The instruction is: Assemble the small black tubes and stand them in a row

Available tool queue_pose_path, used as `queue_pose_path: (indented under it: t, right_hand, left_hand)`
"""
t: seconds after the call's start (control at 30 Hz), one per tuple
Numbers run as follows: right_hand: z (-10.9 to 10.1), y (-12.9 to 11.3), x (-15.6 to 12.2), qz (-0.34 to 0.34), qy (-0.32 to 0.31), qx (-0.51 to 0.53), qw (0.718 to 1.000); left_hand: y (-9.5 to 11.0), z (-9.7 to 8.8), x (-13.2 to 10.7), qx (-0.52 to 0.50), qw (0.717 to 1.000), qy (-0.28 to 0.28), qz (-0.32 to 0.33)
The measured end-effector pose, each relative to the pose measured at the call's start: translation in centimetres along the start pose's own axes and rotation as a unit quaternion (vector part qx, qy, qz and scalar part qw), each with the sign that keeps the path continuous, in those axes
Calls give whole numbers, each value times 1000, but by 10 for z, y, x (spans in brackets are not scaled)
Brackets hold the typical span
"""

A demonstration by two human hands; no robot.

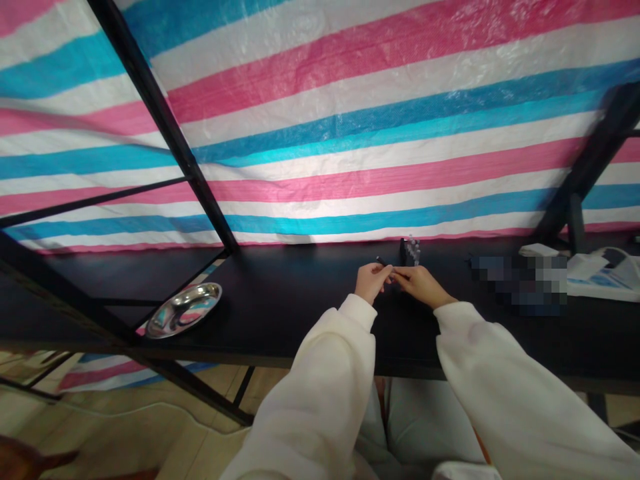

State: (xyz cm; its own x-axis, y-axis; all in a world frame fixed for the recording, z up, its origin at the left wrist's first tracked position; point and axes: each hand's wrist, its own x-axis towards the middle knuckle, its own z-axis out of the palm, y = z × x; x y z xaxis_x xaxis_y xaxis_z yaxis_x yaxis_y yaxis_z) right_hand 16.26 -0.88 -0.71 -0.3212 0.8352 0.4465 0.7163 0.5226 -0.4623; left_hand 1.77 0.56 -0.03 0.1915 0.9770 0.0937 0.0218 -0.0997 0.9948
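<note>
Over the black table (280, 313), my left hand (371, 280) and my right hand (417, 283) meet at the fingertips. A small, dark, thin stick-like piece (381, 261) pokes out above my left fingers, which are closed round it. My right fingers are pinched together against the left ones; what they grip is too small to make out. Just behind the hands stands a small dark block (403, 252) with a cluster of clear or grey pieces (413, 251) along its right side.
To the left lies a shiny round metal plate (213, 300) near a black frame post (187, 160). On the right are a blurred-out dark item (520, 283), a small white box (537, 251) and white items with a cable (605, 273). Striped sheeting (350, 173) hangs behind.
</note>
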Motion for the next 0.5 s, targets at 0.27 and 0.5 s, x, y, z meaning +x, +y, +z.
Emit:
queue_pose_path:
  t: [0.27, 0.5]
  right_hand:
    - [-13, 6, -3, 85, 244, -30, 966]
    - [-20, 19, -3, 172, 415, 38, 893]
  left_hand:
    - [-8, 2, 18, 147, 986, 67, -39]
    - [-16, 21, 43, 361, 932, 24, -18]
